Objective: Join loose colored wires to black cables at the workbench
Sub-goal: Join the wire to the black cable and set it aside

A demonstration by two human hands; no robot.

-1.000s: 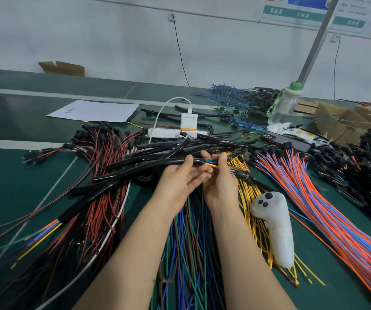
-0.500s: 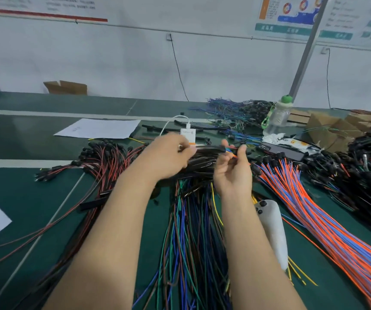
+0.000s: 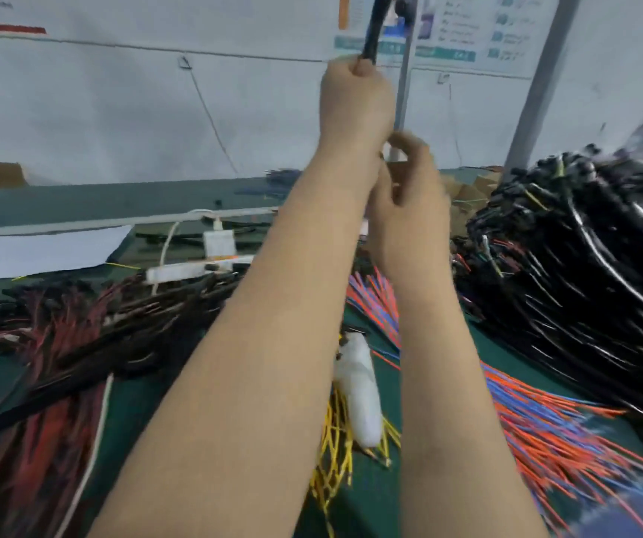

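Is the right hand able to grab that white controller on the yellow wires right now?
Probably yes. The white controller lies uncovered on the yellow wires, near the person. The right hand is raised in the air and would only need to drop down, though blur hides whether it holds something.

We see the left hand (image 3: 355, 102) raised high, fist gripping a black cable (image 3: 370, 31) that runs up out of frame. Right hand (image 3: 409, 203) sits just below it, fingers (image 3: 415, 149) curled; blur hides whether they pinch anything. Down on the green table (image 3: 149, 405): white controller (image 3: 358, 398) lying on yellow wires (image 3: 333, 464), orange-and-blue wires (image 3: 537, 425) to its right, heap of black cables (image 3: 583, 273) far right, red-and-black wires (image 3: 52, 343) on the left. Behind those we note a white power strip (image 3: 180, 271) and a paper sheet (image 3: 44, 250). Whole frame is motion-blurred.
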